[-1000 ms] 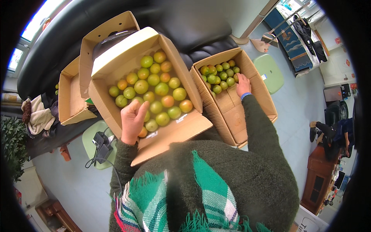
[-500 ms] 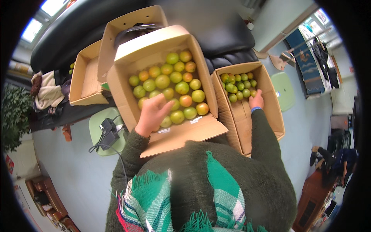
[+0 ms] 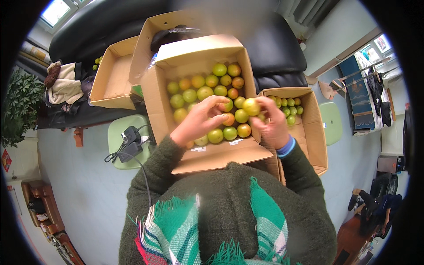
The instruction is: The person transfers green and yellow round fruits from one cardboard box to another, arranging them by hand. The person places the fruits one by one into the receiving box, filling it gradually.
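My right hand [image 3: 274, 126] pinches a green tomato [image 3: 251, 107] between thumb and fingers, above the right side of a large cardboard box [image 3: 221, 162]. Inside that box lie several round tomatoes, mostly green, some turning orange, like the orange-tinged tomato [image 3: 244, 130] near its front. Over the box's middle, my left hand [image 3: 201, 121] is open, thumb and curved fingers apart, with nothing between them. Its fingertips overlap a tomato [image 3: 228, 105] lying in the box. To the right, a smaller cardboard box [image 3: 314, 148] has small green tomatoes [image 3: 290, 111] at its far end.
Behind the boxes is a black sofa [image 3: 276, 48]. A shallow cardboard box [image 3: 115, 73] stands at the left, near bundled clothes [image 3: 66, 84]. A green stool [image 3: 115, 143] carries black adapters and a cable; another green stool [image 3: 331, 123] is at the right. Someone sits far right.
My right hand has come out of the right-hand box and over the large box, bringing a green tomato. My left hand has shifted right and opened its fingers. The view has shifted slightly.
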Motion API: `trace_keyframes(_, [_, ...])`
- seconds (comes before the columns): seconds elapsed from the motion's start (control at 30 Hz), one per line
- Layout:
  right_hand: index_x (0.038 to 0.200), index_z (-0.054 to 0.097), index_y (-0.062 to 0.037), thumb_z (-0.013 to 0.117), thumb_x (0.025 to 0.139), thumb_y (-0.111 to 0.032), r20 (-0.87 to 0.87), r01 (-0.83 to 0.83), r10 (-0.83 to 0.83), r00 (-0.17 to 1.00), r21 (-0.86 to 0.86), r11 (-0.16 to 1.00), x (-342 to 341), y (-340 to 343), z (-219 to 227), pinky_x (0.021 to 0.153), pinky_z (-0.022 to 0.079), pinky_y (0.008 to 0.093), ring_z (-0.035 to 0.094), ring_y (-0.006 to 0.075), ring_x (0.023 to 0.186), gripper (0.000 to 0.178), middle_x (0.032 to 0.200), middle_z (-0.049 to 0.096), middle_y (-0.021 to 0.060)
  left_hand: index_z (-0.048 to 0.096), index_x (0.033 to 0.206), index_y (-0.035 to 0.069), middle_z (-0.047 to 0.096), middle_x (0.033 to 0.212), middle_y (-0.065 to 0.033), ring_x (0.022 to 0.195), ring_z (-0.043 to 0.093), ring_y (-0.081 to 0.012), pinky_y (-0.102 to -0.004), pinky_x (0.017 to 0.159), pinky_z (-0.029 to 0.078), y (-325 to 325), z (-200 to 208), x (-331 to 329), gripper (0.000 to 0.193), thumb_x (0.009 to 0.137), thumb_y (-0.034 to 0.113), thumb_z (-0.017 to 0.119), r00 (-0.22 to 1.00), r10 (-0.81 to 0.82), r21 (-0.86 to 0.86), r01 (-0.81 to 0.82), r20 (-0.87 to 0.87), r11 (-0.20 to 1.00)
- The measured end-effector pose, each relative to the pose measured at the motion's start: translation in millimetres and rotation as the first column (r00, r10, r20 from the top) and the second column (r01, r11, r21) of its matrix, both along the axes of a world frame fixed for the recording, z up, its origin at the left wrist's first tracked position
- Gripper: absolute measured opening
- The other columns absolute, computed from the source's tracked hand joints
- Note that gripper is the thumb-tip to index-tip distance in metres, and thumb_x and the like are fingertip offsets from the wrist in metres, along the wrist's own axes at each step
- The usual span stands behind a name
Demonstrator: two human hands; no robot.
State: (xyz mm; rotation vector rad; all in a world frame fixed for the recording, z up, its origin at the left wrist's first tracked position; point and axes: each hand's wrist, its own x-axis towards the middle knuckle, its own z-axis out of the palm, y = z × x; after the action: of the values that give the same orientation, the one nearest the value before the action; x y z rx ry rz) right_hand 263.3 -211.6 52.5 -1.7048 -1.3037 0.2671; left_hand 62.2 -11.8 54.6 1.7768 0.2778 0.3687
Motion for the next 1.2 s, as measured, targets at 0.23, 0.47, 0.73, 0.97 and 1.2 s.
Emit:
trace_keyframes(0.23, [0.127,0.066,-0.0017,0.081,0.088,-0.009,-0.313,-0.264,0.236,0.92,-0.049,0.963,-28,78,1,0.084,0.061,0.0363,0.075,0.0249,0.094,0.042,0.109,0.075,0.0161,0.059,0.142,0.003,0.07,0.123,-0.0054,0.112,0.067,-0.0123,-0.0305,0.098,0.056,14,-9,-11,0.039,0.106,0.013,0.069,0.995,0.065,-0.312,-0.039,0.072,0.949])
trace_keyframes(0.47, [0.121,0.068,-0.0006,0.071,0.106,-0.018,-0.966,-0.33,0.053,0.253,-0.034,0.944,-10,86,-9,0.087,0.064,0.0348,0.073,0.017,0.1,0.023,0.111,0.073,0.0064,0.059,0.141,0.005,0.07,0.125,-0.0057,0.115,0.068,-0.0142,-0.0334,0.103,0.056,22,-18,-18,0.039,0.104,0.009,0.072,0.976,0.156,-0.508,-0.059,0.151,0.86])
trace_keyframes(0.73, [0.134,0.063,0.0013,0.075,0.1,-0.006,-0.716,-0.334,0.227,0.66,-0.009,0.942,-5,103,-2,0.1,0.062,0.0353,0.072,0.0174,0.108,0.037,0.122,0.071,0.0081,0.06,0.137,0.004,0.066,0.128,-0.0073,0.116,0.069,-0.0171,-0.0313,0.102,0.058,40,-10,-17,0.047,0.094,-0.003,0.078,0.934,0.323,-0.22,-0.286,0.153,0.933])
trace_keyframes(0.97, [0.116,0.069,-0.0056,0.081,0.08,-0.012,0.453,-0.108,0.027,0.891,0.154,0.982,6,197,-15,0.095,0.056,0.0466,0.07,0.0383,0.106,0.038,0.11,0.074,0.0172,0.07,0.12,0.004,0.069,0.115,-0.018,0.11,0.069,-0.0374,-0.0427,0.098,0.058,99,-16,34,0.046,0.077,0.008,0.083,0.802,0.567,0.501,-0.574,0.186,0.648])
trace_keyframes(1.2, [0.111,0.072,-0.0117,0.081,0.084,-0.023,0.671,0.034,0.021,0.741,-0.069,0.997,7,223,-46,0.097,0.053,0.0491,0.069,0.0345,0.107,0.031,0.105,0.075,0.0126,0.068,0.121,0.005,0.07,0.119,-0.0238,0.111,0.067,-0.0455,-0.0505,0.098,0.056,111,-46,56,0.041,0.081,0.004,0.077,0.729,0.68,0.555,-0.596,0.072,0.58])
